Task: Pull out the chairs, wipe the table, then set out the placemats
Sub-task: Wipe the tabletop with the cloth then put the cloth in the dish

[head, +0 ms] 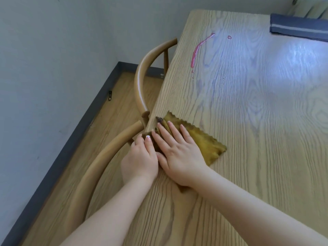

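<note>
A yellow cloth with a zigzag edge lies at the left edge of the wooden table. My right hand presses flat on the cloth with straight fingers. My left hand sits at the table's edge beside it, thumb on the cloth's hanging corner; its fingers curl under the edge and are hidden. A pink spill streak and a small pink drop mark the table farther away. Folded dark blue placemats with a pale stripe lie at the far right.
Two wooden chairs with curved backs stand along the table's left side, the far chair and the near chair, both close to the edge. A grey wall and dark skirting board run along the left. Wooden floor lies between.
</note>
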